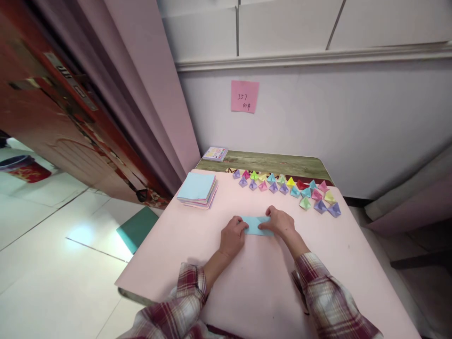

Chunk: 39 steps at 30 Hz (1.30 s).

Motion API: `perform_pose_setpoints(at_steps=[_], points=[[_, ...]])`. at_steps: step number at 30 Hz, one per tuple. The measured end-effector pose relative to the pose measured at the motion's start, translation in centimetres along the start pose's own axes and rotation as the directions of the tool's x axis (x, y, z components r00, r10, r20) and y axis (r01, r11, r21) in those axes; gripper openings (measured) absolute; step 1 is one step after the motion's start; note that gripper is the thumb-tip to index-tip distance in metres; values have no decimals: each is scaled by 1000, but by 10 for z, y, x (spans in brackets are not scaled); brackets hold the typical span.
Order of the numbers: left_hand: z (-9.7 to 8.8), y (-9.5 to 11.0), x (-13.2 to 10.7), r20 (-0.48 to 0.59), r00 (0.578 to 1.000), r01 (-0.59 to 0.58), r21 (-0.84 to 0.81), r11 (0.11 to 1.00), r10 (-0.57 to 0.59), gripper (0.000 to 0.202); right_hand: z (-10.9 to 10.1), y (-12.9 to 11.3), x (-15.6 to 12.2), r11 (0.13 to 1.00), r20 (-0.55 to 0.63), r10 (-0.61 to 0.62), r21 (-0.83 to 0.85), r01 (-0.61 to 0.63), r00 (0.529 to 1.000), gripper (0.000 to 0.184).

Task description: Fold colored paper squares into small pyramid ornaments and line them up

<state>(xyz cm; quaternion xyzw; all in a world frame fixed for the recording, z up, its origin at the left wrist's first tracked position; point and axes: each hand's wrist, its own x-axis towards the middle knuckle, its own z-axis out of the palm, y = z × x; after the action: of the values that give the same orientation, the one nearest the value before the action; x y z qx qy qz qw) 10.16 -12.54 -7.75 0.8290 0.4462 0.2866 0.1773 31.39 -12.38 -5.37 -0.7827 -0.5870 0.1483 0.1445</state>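
A light blue sheet of origami paper point(254, 226), folded into a narrow rectangle, lies on the pink table covering point(243, 287) in front of me. My left hand point(233, 235) has its fingers closed on the paper's left end. At the right end, my right hand point(280, 222) pinches the paper, thumb on its face and fingers at the far edge. Beyond my hands stand several small folded paper pieces point(273, 187) in many colours, set in uneven rows. To the left sits a stack of square paper point(197, 187), its top sheet light blue.
A small printed pack point(215, 154) lies at the table's far left corner. On the wall hangs a pink note point(245, 96) with handwriting. Left of the table are a red door point(70, 117), a green box-like object point(137, 229) on the floor and a bucket point(26, 168).
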Motion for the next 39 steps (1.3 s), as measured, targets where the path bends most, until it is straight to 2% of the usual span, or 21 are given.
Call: perform_pose_setpoints(at_steps=[3, 7, 9, 10, 11, 12, 14, 15, 17, 19, 21, 22, 24, 26, 28, 30, 33, 35, 37, 39], points=[[0, 1, 0, -7, 1000, 10, -11, 1000, -10, 32, -2, -5, 1, 1000, 32, 22, 20, -22, 999, 36], [-1, 2, 0, -31, 999, 24, -71, 997, -27, 33, -4, -5, -8, 998, 11, -6, 68, 5, 1000, 23], [-2, 0, 0, -92, 994, 47, -141, 989, -61, 32, 0, -2, -16, 986, -18, -10, 167, 13, 1000, 19], [-2, -2, 1, -129, 987, 67, -190, 980, -93, 32, 4, -1, -20, 957, -44, 3, 290, 10, 999, 20], [-2, -3, 1, -164, 977, 93, -248, 964, -136, 32, 8, 1, -25, 892, -72, 42, 452, -5, 996, 23], [-3, -4, 1, -190, 963, 123, -316, 941, -189, 32, 14, 3, -31, 791, -90, 99, 612, -23, 991, 28], [-3, -2, 2, -191, 932, 187, -476, 859, -309, 35, 23, 5, -41, 525, -89, 234, 850, -48, 968, 37], [-4, 2, 2, -154, 917, 224, -564, 795, -367, 36, 27, 4, -46, 397, -92, 285, 917, -30, 954, 39], [-5, 15, 3, -4, 888, 312, -728, 610, -459, 36, 29, 1, -55, 204, -63, 318, 979, -3, 946, 41], [-7, 34, 3, 210, 848, 415, -834, 364, -486, 40, 25, -5, -63, 111, -45, 312, 994, 11, 949, 41], [-11, 54, 4, 393, 815, 489, -861, 141, -426, 45, 17, -11, -70, 118, -48, 270, 993, 16, 962, 39], [-13, 62, 5, 425, 822, 488, -869, 84, -379, 46, 12, -15, -74, 141, -54, 241, 990, 21, 969, 39], [-18, 73, 7, 430, 821, 468, -883, 13, -375, 47, 3, -19, -81, 185, -50, 182, 983, 15, 982, 37], [-24, 77, 9, 426, 799, 454, -890, -37, -424, 46, -5, -20, -87, 252, -53, 132, 968, 18, 990, 35], [-31, 75, 11, 420, 771, 450, -891, -58, -478, 43, -11, -17, -92, 306, -101, 105, 950, 64, 989, 40], [-36, 70, 13, 398, 759, 444, -895, -39, -515, 41, -13, -11, -94, 344, -183, 64, 927, 150, 981, 46], [-38, 65, 16, 356, 759, 431, -902, 11, -545, 38, -8, -2, -92, 422, -271, -82, 863, 279, 959, 49], [-37, 63, 17, 342, 756, 429, -903, 28, -558, 37, 2, 1, -88, 453, -285, -179, 826, 336, 942, 49], [-34, 62, 16, 345, 752, 439, -898, 38, -562, 35, 13, 3, -85, 470, -304, -212, 801, 370, 929, 43], [-33, 61, 13, 361, 752, 456, -889, 40, -552, 34, 24, 5, -82, 479, -346, -201, 781, 400, 916, 28]])
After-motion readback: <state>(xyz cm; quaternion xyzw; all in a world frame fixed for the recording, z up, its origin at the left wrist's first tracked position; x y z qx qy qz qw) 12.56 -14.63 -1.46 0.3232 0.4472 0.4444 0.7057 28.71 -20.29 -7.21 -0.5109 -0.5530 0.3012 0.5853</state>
